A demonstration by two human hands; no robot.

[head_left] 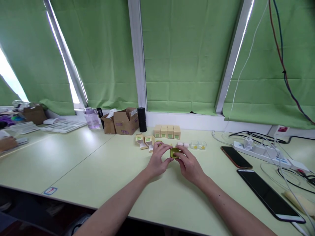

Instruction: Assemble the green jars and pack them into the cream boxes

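Hiding partly between hands (158, 160) (191, 166), small green container (172, 153)

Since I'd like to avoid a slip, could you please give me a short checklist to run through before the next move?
1. Left hand steadying the green container: ok, fingers and thumb at its side.
2. Right hand at the container: ok; its fingers are at the opening.
3. Container's contents: cannot tell, fingers partly cover the inside.
4. Four small boxes in a row: ok, standing beyond the hands.
5. Two small cartons closed: not ok, both lie open.
6. Phones away from the hands: ok, off to the right.
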